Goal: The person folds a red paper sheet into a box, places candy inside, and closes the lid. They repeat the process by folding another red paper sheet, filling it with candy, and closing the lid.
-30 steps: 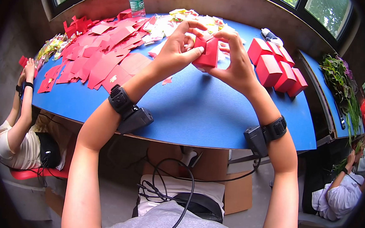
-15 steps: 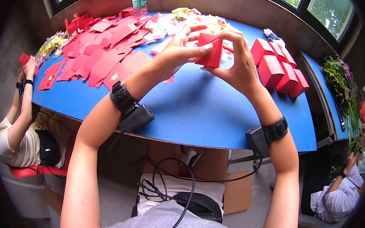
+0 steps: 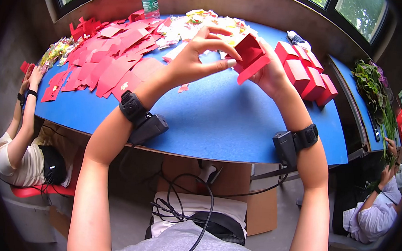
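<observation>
A small red paper box (image 3: pixel 250 55) is held up over the blue table (image 3: pixel 201 121), its top open toward me and one flap hanging at the front. My right hand (image 3: pixel 272 72) grips it from the right and below. Just left of the box is my left hand (image 3: pixel 203 52), thumb and fingers apart, with the fingertips close to its left edge. Right of my right hand stand several closed red boxes (image 3: pixel 298 77) in two rows. Beyond my left hand lies a heap of wrapped candies (image 3: pixel 184 30).
Flat red paper pieces (image 3: pixel 108 62) cover the table's left half, with a water bottle (image 3: pixel 149 2) behind them. A blue-and-white item (image 3: pixel 298 39) lies behind the boxes. One person (image 3: pixel 26 161) sits at left; another (image 3: pixel 370 209) sits right by leafy greens (image 3: pixel 373 85).
The box has turned and its top has come open, showing the inside. My left hand has let go and shifted left, while my right hand keeps hold.
</observation>
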`<state>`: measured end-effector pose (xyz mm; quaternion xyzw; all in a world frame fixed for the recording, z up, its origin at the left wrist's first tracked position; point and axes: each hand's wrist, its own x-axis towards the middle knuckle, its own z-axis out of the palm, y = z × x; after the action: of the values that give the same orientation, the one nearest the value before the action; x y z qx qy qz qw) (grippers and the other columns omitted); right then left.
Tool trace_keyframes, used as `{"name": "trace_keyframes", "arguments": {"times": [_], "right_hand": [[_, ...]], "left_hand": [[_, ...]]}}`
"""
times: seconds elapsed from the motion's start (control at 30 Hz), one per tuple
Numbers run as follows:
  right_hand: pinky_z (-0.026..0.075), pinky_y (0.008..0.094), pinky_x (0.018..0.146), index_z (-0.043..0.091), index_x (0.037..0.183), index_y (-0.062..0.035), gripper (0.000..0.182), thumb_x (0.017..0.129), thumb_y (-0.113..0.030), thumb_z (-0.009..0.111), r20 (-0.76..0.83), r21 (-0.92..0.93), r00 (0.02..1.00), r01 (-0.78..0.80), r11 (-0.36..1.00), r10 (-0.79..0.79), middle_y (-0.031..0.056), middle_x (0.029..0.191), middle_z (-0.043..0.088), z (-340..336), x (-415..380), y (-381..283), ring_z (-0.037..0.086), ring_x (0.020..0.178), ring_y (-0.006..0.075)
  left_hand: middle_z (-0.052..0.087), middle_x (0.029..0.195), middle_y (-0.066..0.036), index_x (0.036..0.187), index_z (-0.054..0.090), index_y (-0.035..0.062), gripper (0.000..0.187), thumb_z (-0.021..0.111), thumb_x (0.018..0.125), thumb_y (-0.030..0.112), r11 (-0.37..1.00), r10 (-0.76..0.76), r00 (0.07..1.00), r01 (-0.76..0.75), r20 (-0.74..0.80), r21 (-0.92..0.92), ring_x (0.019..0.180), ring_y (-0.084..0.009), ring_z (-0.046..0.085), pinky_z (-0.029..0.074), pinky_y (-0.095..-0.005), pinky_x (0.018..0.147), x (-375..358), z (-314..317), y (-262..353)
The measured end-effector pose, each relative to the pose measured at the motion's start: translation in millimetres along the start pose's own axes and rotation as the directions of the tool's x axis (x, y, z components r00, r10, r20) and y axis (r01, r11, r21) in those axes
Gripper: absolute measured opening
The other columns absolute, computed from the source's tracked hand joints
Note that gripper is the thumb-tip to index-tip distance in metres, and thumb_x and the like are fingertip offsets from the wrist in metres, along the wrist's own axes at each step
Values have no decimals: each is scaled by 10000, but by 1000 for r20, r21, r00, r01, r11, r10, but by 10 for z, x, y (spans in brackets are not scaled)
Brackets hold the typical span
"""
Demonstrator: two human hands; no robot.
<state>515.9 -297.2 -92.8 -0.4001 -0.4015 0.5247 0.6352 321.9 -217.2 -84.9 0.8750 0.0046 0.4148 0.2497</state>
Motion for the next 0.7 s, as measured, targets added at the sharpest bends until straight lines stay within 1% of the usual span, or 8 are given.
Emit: {"name": "trace_keyframes", "arguments": {"times": [0.1, 0.17, 0.27, 0.33, 0.47, 0.57, 0.67, 0.7], "right_hand": [[543, 327, 771, 407, 1246, -15, 609, 914, -526, 387, -58, -47, 990, -133, 990, 130, 206, 1072, 568, -42, 44, 66, 644, 869, 252], [548, 309, 714, 464, 1178, -6, 607, 913, -545, 373, -50, -228, 947, -320, 920, 317, 208, 1006, 586, -71, 49, 58, 644, 822, 245], [535, 281, 632, 504, 1117, -17, 598, 918, -558, 343, -49, -277, 943, -330, 902, 330, 178, 896, 610, 15, -16, 57, 636, 758, 222], [524, 289, 641, 499, 1143, -42, 577, 931, -545, 311, 48, -325, 921, -352, 878, 387, 160, 897, 629, -14, 12, 64, 631, 755, 209], [528, 304, 689, 474, 1197, -55, 547, 920, -514, 366, 59, -291, 959, -250, 924, 278, 156, 984, 626, 19, -77, 70, 630, 785, 203], [534, 337, 751, 449, 1242, -50, 567, 864, -472, 472, 191, -515, 976, 11, 857, 103, 122, 1113, 586, -28, -116, 111, 617, 878, 190], [520, 327, 767, 458, 1235, -34, 556, 896, -475, 429, 178, -704, 964, -17, 710, 199, 135, 1140, 566, 7, -69, 13, 597, 939, 193], [504, 319, 786, 462, 1235, -24, 563, 911, -481, 405, 90, -693, 994, 21, 720, 57, 138, 1145, 557, 13, -21, 36, 581, 969, 195]], "left_hand": [[454, 1207, -138, 948, 686, 135, 155, 687, 797, 170, 1000, 20, 1000, -20, -4, -15, 1096, -260, 487, 431, -395, 905, -11, 68, -37], [451, 1208, -139, 959, 683, 130, 171, 693, 790, 148, 999, 11, 1000, -11, -4, -33, 1090, -265, 490, 428, -403, 920, -22, 76, -73], [454, 1228, -130, 1005, 658, 74, 210, 674, 797, 86, 999, -6, 1000, 6, -13, -46, 1111, -229, 492, 437, -368, 915, -27, 76, -81], [451, 1248, -133, 1024, 637, 70, 270, 702, 764, 103, 986, 95, 995, -91, -26, 140, 1121, -250, 486, 434, -384, 921, -10, 71, -15], [429, 1300, -133, 1067, 575, 61, 397, 736, 721, 168, 914, 182, 983, -182, 34, 363, 1171, -293, 457, 393, -407, 972, -12, 61, -11], [427, 1297, -143, 1107, 534, 57, 436, 721, 739, 198, 957, 136, 989, -146, 56, 250, 1182, -293, 450, 387, -398, 979, -3, 86, 51], [437, 1237, -163, 1093, 475, 10, 419, 666, 780, 212, 976, 46, 997, -56, 54, 209, 1141, -320, 465, 404, -375, 960, -26, 126, 48], [440, 1225, -173, 1101, 470, 0, 422, 655, 795, 225, 986, -28, 998, 19, 48, 165, 1141, -316, 467, 405, -372, 958, -36, 128, 43]]}}
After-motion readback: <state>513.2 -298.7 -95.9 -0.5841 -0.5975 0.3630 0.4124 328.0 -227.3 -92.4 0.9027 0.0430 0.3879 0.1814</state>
